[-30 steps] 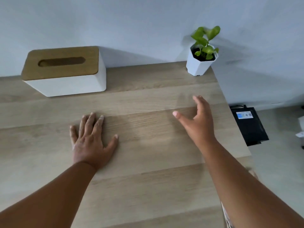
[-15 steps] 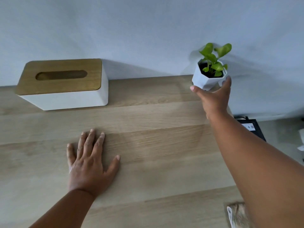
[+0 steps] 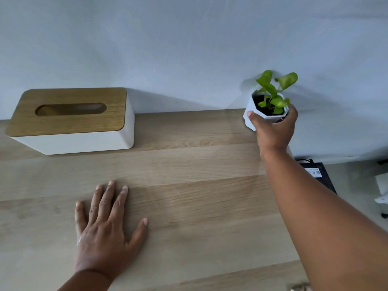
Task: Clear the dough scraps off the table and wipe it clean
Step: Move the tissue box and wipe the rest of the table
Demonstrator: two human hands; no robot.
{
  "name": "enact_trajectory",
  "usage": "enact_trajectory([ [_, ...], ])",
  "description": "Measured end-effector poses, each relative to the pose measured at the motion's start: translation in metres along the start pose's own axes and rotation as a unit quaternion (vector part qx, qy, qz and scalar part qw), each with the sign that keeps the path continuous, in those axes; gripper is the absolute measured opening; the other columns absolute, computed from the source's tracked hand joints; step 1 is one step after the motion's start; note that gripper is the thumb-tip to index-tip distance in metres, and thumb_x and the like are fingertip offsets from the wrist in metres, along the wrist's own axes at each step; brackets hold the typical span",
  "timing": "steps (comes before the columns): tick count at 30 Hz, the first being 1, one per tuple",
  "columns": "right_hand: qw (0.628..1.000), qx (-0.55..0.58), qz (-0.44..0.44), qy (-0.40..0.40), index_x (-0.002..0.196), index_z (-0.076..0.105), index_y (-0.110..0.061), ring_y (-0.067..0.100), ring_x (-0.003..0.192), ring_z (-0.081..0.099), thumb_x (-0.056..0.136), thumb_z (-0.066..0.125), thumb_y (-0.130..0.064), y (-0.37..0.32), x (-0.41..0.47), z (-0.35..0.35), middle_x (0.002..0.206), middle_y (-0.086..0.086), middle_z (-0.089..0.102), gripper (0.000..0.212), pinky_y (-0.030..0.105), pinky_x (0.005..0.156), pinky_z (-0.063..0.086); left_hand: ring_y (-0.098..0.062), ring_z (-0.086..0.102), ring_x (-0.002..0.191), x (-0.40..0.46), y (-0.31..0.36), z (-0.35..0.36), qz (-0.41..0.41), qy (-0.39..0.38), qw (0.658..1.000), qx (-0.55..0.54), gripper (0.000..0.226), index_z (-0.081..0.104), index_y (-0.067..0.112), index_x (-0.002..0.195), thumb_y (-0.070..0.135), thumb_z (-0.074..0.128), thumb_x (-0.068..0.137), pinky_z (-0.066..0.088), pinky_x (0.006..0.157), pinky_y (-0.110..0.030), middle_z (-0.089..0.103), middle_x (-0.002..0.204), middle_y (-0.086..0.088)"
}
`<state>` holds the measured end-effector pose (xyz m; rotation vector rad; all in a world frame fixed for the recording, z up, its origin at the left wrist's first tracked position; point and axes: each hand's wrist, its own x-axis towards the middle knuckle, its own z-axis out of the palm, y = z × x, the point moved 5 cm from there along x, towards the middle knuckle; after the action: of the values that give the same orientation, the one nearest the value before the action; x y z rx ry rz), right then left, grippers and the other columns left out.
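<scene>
White faceted pot (image 3: 251,118) sits in our right hand (image 3: 273,131), thumb on its left face and fingers curled round the far side, at the right of the frame near the back edge of the table (image 3: 189,164). We cannot tell whether the pot rests on the wood or is just clear of it. Our left hand (image 3: 105,234) lies flat on the table at lower centre, fingers spread, holding nothing. A tissue box (image 3: 71,122) with a wooden lid stands at upper left, against the wall. No dough scraps show anywhere on the wood, so that part looks done or out of view. Our grip is a one-handed reach at full stretch; if the pot tilts, soil could spill onto the table, and the leaves (image 3: 273,89) may brush the wall. Close beside the right edge, a slip would drop it to the floor.
</scene>
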<state>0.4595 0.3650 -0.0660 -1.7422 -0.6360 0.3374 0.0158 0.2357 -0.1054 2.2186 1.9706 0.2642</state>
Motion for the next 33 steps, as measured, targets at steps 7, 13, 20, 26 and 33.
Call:
enact_trajectory([
  [7,0.998,0.038,-0.033,-0.033,0.134,0.053,-0.021,0.001,0.106,0.069,0.055,0.098,-0.036,-0.005,-0.027,0.0,0.121,-0.01,0.07,0.092,0.028,0.093,0.059,-0.025,0.017,0.159,0.0,0.001,-0.001,-0.003,-0.011,1.0,-0.003,0.092,0.047,0.019,0.153,0.073,0.045,0.079,0.015,0.123,-0.065,0.031,0.168,-0.007],
  [13,0.994,0.047,-0.068,-0.073,0.133,0.058,-0.025,0.019,0.121,0.064,0.056,0.097,-0.031,-0.018,-0.047,0.016,0.133,0.008,0.061,0.087,0.045,0.1,0.056,-0.025,0.018,0.159,0.0,0.002,-0.002,-0.003,-0.01,1.0,-0.005,0.092,0.048,0.018,0.153,0.073,0.044,0.079,0.014,0.123,-0.064,0.032,0.167,-0.008],
  [20,0.99,0.085,-0.057,-0.1,0.135,0.055,-0.019,0.013,0.119,0.065,0.057,0.097,-0.031,-0.029,-0.084,0.05,0.133,0.003,0.063,0.089,0.043,0.1,0.056,-0.026,0.018,0.159,0.0,0.003,0.0,-0.002,-0.008,1.0,-0.005,0.092,0.047,0.018,0.154,0.073,0.044,0.08,0.015,0.123,-0.065,0.031,0.168,-0.007],
  [26,0.985,0.095,-0.048,-0.137,0.133,0.055,-0.024,0.009,0.118,0.064,0.055,0.097,-0.034,-0.037,-0.119,0.088,0.132,-0.002,0.063,0.089,0.041,0.099,0.057,-0.023,0.015,0.159,0.001,0.002,0.001,-0.001,-0.011,1.0,-0.01,0.092,0.046,0.019,0.154,0.073,0.046,0.08,0.015,0.123,-0.065,0.029,0.168,-0.005],
  [33,0.978,0.097,-0.041,-0.179,0.133,0.054,-0.029,0.01,0.119,0.064,0.052,0.097,-0.037,-0.038,-0.159,0.124,0.132,-0.005,0.062,0.091,0.04,0.097,0.058,-0.022,0.012,0.16,0.001,0.0,0.002,0.0,-0.02,1.0,-0.001,0.092,0.045,0.02,0.155,0.074,0.047,0.081,0.014,0.124,-0.064,0.028,0.169,-0.004],
])
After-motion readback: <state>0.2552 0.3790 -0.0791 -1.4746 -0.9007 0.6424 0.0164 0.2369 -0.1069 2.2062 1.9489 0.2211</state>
